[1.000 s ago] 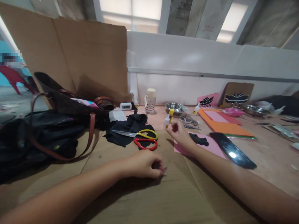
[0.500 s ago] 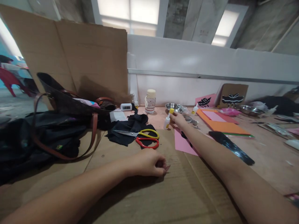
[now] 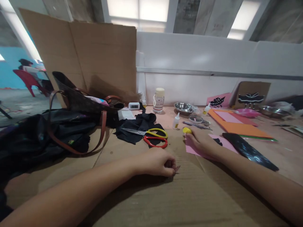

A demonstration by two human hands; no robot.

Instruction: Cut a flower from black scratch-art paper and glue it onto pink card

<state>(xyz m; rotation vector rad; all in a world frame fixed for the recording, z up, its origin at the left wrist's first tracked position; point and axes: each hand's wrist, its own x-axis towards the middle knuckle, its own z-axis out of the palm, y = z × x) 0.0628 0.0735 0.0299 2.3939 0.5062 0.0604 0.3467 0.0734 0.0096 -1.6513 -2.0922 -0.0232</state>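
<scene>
My left hand rests on the cardboard sheet, fingers curled in a pinch on a small dark pointed scrap. Its material is too small to tell. My right hand is closed on a yellow cap, above pink paper with a black shape on it. Beyond that hand, apart from it, a small white glue bottle stands upright, its nozzle bare. Scissors with one yellow and one red handle lie on black cloth, blades pointing left.
At the left sit a brown-handled bag and black material. Behind are a jar, a metal bowl and another glue bottle. To the right lie orange sheets and a shiny black phone-like slab.
My right hand has drawn back from the glue bottle toward me with the yellow cap, leaving the bottle standing. My left hand keeps its pinch. The view has shifted, so things sit further right.
</scene>
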